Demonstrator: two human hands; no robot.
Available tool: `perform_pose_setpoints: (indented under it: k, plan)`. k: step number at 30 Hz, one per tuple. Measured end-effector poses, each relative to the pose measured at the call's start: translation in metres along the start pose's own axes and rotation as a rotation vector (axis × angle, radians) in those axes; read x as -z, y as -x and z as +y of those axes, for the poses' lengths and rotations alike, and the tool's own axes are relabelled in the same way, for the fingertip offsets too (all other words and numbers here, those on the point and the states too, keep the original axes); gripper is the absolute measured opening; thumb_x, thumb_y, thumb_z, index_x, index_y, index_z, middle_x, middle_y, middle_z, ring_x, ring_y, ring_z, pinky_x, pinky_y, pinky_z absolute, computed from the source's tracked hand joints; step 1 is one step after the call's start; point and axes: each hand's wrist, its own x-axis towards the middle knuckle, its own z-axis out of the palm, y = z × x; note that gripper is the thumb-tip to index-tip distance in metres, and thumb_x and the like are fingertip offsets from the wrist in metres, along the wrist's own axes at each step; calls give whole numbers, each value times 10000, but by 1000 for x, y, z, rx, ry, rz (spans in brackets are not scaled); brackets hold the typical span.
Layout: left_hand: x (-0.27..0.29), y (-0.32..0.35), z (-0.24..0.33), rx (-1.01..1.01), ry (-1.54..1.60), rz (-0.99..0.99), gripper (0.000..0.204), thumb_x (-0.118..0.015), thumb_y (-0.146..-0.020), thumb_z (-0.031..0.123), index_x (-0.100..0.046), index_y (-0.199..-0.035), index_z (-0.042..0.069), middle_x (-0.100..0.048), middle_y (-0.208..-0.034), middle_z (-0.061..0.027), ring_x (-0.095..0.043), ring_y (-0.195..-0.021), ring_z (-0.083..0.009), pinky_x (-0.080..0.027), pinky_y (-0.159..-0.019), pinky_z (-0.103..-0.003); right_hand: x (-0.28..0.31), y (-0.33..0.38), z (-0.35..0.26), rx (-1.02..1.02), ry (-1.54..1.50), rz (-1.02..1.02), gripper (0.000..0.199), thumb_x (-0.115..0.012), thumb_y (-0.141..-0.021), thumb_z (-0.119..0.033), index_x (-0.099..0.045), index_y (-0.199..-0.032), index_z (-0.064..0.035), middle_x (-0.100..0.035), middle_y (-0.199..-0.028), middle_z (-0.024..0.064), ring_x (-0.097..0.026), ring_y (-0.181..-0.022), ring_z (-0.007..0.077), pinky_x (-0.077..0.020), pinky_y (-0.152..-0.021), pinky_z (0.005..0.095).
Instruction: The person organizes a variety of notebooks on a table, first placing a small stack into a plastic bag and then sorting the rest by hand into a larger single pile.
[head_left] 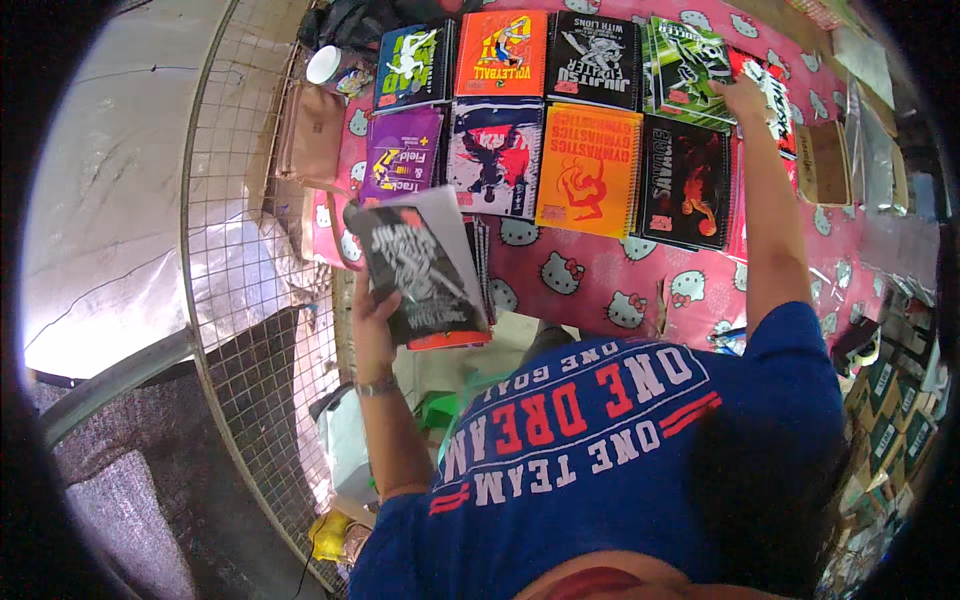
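Note:
My left hand (372, 318) grips a black spiral notebook (420, 265) with a white figure on its cover, held tilted above the table's near left edge. A pale sheet or second cover shows behind it. At the far right, my right hand (742, 102) has its fingers closed at the right edge of a green notebook (690, 65) on top of a fanned stack. Beside that hand lies a red and white notebook (768, 95). Below the green one sits a black notebook with an orange figure (685, 185).
Rows of spiral notebooks, including an orange one (588, 165) and a purple one (402, 150), cover the pink patterned tablecloth (570, 275). A wire mesh panel (235, 230) stands at left. A white-lidded container (323, 65) is far left; a cardboard box (825, 165) is at right.

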Motion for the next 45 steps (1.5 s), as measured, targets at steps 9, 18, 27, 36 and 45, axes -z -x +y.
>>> perform_pose_setpoints:
  k: [9, 18, 27, 36, 45]
  plan:
    - [22, 7, -65, -260, -442, 84, 852, -724, -770, 249, -249, -1449, 52, -293, -1440, -257, -351, -1290, -400, -325, -1047, -417, -1, 5, -40, 70, 129, -17, 847, -654, -647, -705, -591, -1166, -38, -586, -1188, 209, -558, -1104, 384, -414, -941, 519]
    - [-68, 37, -61, -467, -1511, -73, 857, -696, -727, 453, -303, -1442, 190, -160, -1537, -126, -17, -1408, -432, -5, -982, -749, 16, 24, -57, 215, -430, 359, 556, -691, -744, -349, -509, -1168, -37, -616, -1090, 213, -622, -974, 378, -504, -817, 475]
    - [15, -3, -39, -432, -97, 157, 721, -336, -915, 494, -208, -1449, 28, -264, -1483, -151, -248, -1365, -270, -178, -1113, -421, 76, 379, -191, 932, -991, -250, 549, -571, -833, -172, -424, -1362, -162, -575, -955, 151, -586, -863, 327, -473, -776, 470]
    - [9, -2, -54, -333, -754, 107, 957, -707, -807, 244, -62, -1459, -28, -226, -1478, -246, -248, -1368, -324, -266, -1089, -380, 43, 183, -85, 408, -536, 261, 496, -618, -811, -405, -554, -1211, -118, -622, -1000, 159, -628, -860, 314, -510, -715, 424]
    - [-98, -23, 15, -658, -1555, 267, 849, -657, -803, 446, -243, -1453, 92, -243, -1463, -260, -264, -1334, -435, -245, -1075, -517, 21, 47, 90, -15, -291, 646, 341, -672, -790, -312, -564, -940, -25, -630, -813, 209, -634, -803, 380, -504, -689, 467]
